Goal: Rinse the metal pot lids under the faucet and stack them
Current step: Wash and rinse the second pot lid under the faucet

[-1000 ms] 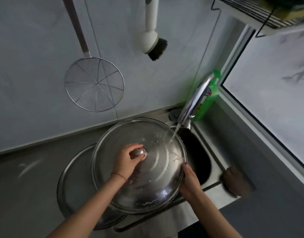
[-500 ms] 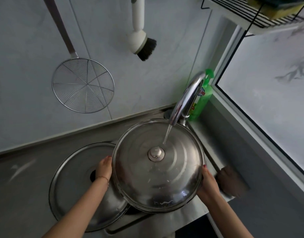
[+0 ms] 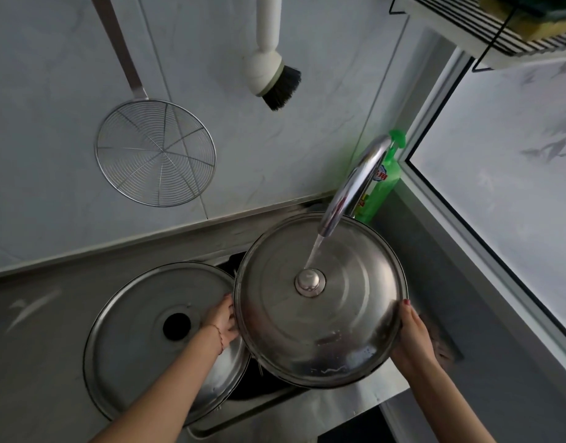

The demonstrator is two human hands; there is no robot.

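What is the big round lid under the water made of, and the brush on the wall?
The lid looks like shiny polished metal, probably stainless steel: it mirrors light. The brush seems to be white plastic with dark bristles, a smooth matte handle.

I observe a home kitchen: stainless sink [image 3: 355, 391] with running faucet [image 3: 355, 183], green dish soap bottle [image 3: 382, 187], wire skimmer [image 3: 156, 153] and scrub brush [image 3: 270, 68] hanging on the tiled wall, sponge rack [image 3: 486, 30] beside a window.
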